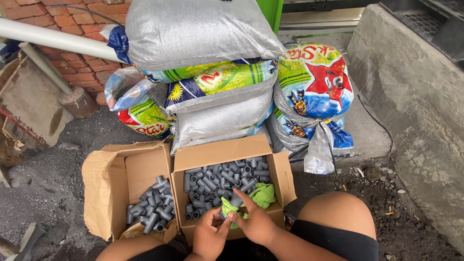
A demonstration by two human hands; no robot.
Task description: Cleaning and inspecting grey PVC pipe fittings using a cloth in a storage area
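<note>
Two open cardboard boxes are set side by side on the ground (53, 193), touching each other. Short pipe pieces (151, 208) are piled in the left box (104, 191). More pipe pieces (224, 181) are heaped in the right box (227, 152), and a cloth (263, 195) is laid at its near right corner. Both hands are held together over the near edge of the right box, the left hand (209, 237) beside the right hand (256, 223), with a pipe piece (223, 215) between them. Behind the boxes, full sacks (220, 94) are stacked against a brick wall (72, 60). A concrete wall (411, 96) is seen at the right. A long pipe (58, 39) is placed at the far left.
</note>
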